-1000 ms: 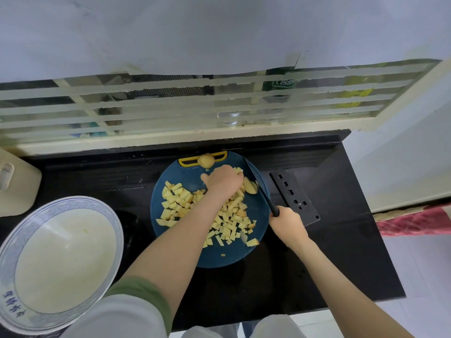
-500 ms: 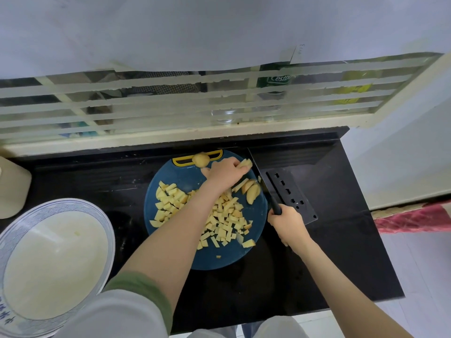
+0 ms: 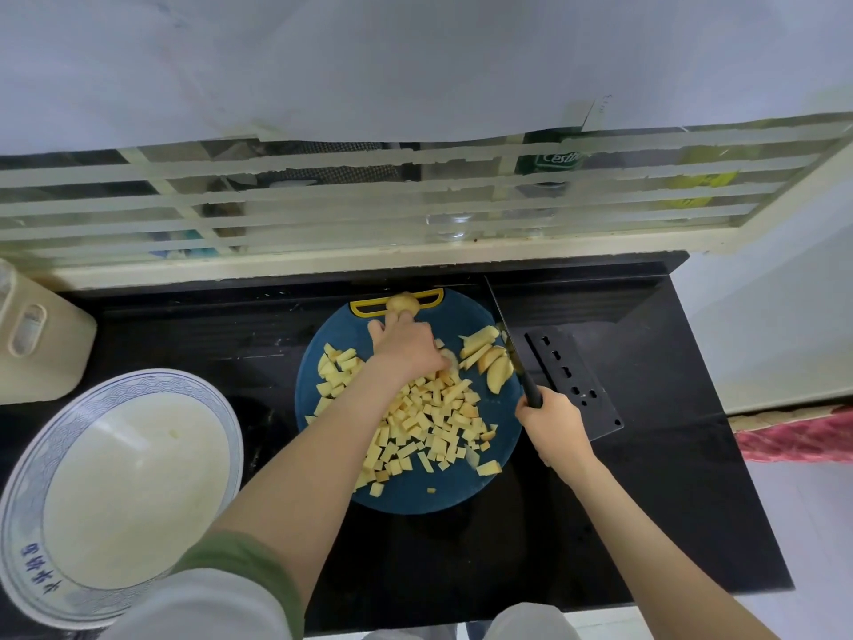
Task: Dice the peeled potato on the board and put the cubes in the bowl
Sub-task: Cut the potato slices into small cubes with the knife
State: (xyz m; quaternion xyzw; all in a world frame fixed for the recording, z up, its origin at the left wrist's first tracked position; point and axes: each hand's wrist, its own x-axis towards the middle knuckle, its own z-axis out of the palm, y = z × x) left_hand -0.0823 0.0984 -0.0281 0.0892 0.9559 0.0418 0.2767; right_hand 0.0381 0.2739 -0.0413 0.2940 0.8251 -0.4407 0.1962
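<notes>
Right hand (image 3: 551, 424) grips the knife (image 3: 510, 339); the blade runs along the cutting board's (image 3: 415, 496) right edge, against the potato slices (image 3: 491, 362). Left hand (image 3: 406, 348) rests knuckles-up on the potato cubes (image 3: 429, 422); its grip cannot be determined. The bowl (image 3: 27, 478) stands left of the board, apart from it.

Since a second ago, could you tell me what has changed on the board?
The right hand swung the knife off the potato slices to the right edge of the board. The left hand let go of the slices, now lying free, and shifted left over the cubes. The bowl stayed put, and the knife grip held.
</notes>
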